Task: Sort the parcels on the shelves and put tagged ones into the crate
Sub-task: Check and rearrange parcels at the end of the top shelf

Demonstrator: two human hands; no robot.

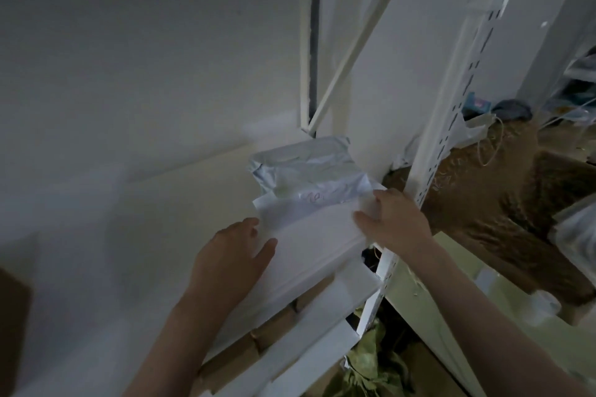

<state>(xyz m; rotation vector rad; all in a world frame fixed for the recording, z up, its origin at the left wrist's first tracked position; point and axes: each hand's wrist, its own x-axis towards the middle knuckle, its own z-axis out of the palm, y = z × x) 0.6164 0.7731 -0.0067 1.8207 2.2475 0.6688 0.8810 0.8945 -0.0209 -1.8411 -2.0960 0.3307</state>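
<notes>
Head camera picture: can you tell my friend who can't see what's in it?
Two hands hold a white parcel on a white shelf: left hand lies flat on it, right hand grips its edge. A grey plastic parcel lies behind it.

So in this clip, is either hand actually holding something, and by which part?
The right hand grips the white parcel at its right edge, thumb on top. The left hand rests flat against the parcel's left edge, fingers straight.

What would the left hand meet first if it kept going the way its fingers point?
The left hand points up and right across the white parcel, so it would probably run into the right hand gripping the far edge; depth is unclear.
</notes>
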